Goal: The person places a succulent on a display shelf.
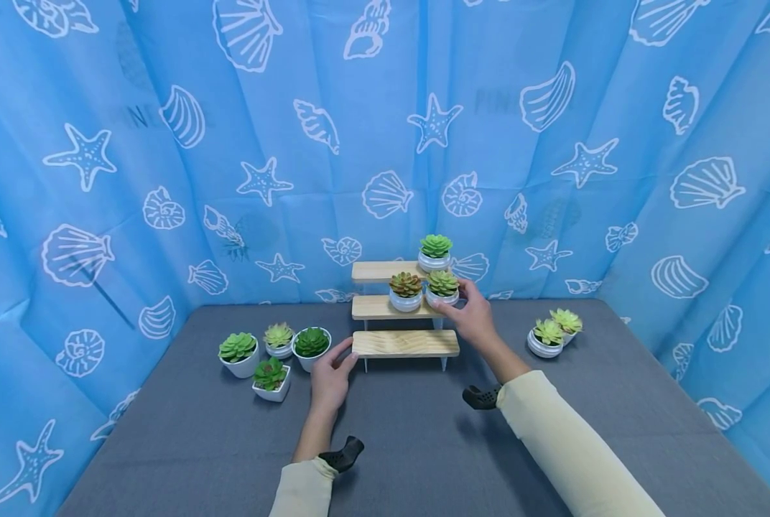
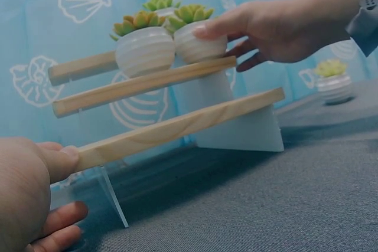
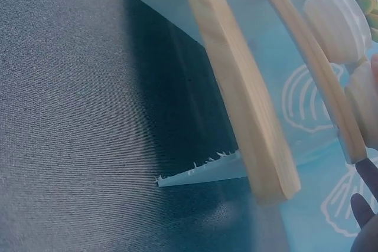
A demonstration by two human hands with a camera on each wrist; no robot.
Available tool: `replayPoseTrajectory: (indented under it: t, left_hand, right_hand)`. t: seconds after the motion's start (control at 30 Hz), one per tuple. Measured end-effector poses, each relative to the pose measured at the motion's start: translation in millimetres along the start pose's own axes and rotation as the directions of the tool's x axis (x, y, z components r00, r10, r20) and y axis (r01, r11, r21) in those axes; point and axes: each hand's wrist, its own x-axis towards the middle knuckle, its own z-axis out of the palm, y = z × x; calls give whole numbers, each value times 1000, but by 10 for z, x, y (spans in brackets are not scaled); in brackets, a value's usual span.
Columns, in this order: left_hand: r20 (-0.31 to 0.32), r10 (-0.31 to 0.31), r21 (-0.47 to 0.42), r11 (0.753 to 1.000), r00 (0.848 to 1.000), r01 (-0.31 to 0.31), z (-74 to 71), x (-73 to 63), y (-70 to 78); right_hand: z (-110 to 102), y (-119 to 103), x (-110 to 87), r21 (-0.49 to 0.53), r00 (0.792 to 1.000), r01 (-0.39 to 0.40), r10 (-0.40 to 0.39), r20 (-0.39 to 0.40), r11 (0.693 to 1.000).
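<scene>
A three-step wooden display stand (image 1: 406,344) with pale side supports stands at the middle of the table. My left hand (image 1: 329,380) pinches the left end of its lowest board (image 2: 177,125) between thumb and fingers. On the middle board, my right hand (image 1: 474,314) holds a light green succulent in a white ribbed pot (image 1: 442,287), thumb in front and fingers at its right side. Close to its left sits a reddish-brown succulent (image 1: 406,291) in a similar pot. Another green succulent (image 1: 434,251) occupies the right end of the top board.
Left of the stand are several potted succulents, among them a dark green one (image 1: 311,343) near my left hand and one in a square pot (image 1: 271,378). Two yellow-green succulents (image 1: 546,337) sit to the right. A blue shell-patterned curtain (image 1: 385,143) hangs behind the grey table (image 1: 411,445).
</scene>
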Motion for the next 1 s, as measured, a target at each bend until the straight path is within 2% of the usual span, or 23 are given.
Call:
replayPoseTrajectory:
  t: [0.33, 0.53, 0.73, 1.0]
  left_hand:
    - [13, -12, -2, 1000, 1000, 12, 7, -18, 25]
    - [18, -28, -11, 1000, 999, 28, 11, -13, 23]
    - [13, -35, 0, 999, 999, 35, 9, 1, 16]
    - [9, -31, -2, 1000, 999, 31, 0, -8, 12]
  right_hand:
    - [26, 51, -44, 49, 1000, -17, 18, -17, 999]
    - [7, 89, -75, -1, 1000, -17, 17, -17, 1000]
    - [-36, 128, -149, -22, 1000, 18, -18, -16, 1000]
    - [-100, 238, -262, 55, 1000, 19, -18, -21, 998]
